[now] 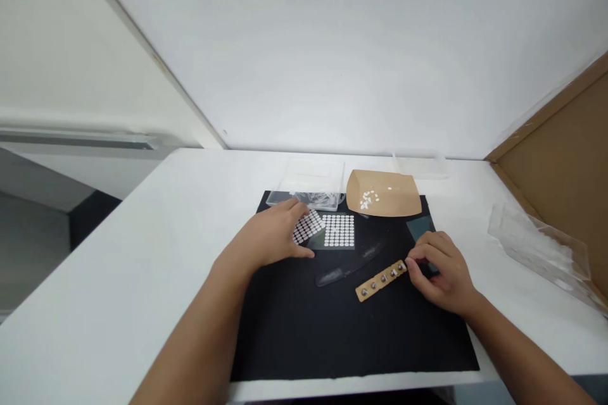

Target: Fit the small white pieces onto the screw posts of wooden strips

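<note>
My left hand (278, 232) rests at the left side of the black mat, thumb and fingers apart, over a tilted sheet of white oval stickers (310, 226). A second sticker sheet (339, 231) lies flat beside it. My right hand (441, 272) is closed, thumb and forefinger pinched at the right end of a tan strip (377, 283). Several round, shiny metal pieces sit in a row along that strip. Whether the fingertips grip the strip or something small on it cannot be made out. A clear, curved plastic strip (351, 266) lies between the hands.
Behind the mat (351, 342) stand a clear box (308, 193) with thin translucent pieces and a tan paper tray (396, 193) holding small white bits. A dark green piece (420, 226) lies by the right hand. Clear plastic packaging (541, 247) is at the right, near a cardboard panel (560, 158).
</note>
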A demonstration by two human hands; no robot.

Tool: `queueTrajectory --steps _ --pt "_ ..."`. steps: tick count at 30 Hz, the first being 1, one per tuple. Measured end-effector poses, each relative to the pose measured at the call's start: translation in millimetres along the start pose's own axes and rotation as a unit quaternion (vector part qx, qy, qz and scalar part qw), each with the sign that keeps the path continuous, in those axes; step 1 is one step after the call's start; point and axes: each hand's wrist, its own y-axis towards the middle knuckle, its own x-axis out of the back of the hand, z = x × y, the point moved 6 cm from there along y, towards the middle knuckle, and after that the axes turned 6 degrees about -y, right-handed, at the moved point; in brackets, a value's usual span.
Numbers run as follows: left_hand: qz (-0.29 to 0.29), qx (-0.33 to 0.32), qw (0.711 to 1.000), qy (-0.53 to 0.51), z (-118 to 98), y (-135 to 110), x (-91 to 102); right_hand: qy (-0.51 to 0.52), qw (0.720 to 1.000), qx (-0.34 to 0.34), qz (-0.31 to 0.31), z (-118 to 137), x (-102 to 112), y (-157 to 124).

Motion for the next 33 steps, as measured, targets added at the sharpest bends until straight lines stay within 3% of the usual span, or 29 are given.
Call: queueTrajectory --steps 13,18,22,33 --pt "0.035 -0.018 0.999 0.018 -1 5 -4.2 0.002 1.0 -0.012 0.02 -2 -2 2" --pt "-0.008 -0.016 0.999 0.036 -1 5 2.2 0.002 1.0 -0.017 0.022 -4 -2 3" --pt "-0.043 0.016 0.998 0.038 13 3 9.5 0.004 1.0 -0.011 0.024 -3 -1 4" --pt "-0.042 0.17 0.985 -0.01 67 -11 24.1 -0.002 1.0 -0.015 0.019 -3 2 3"
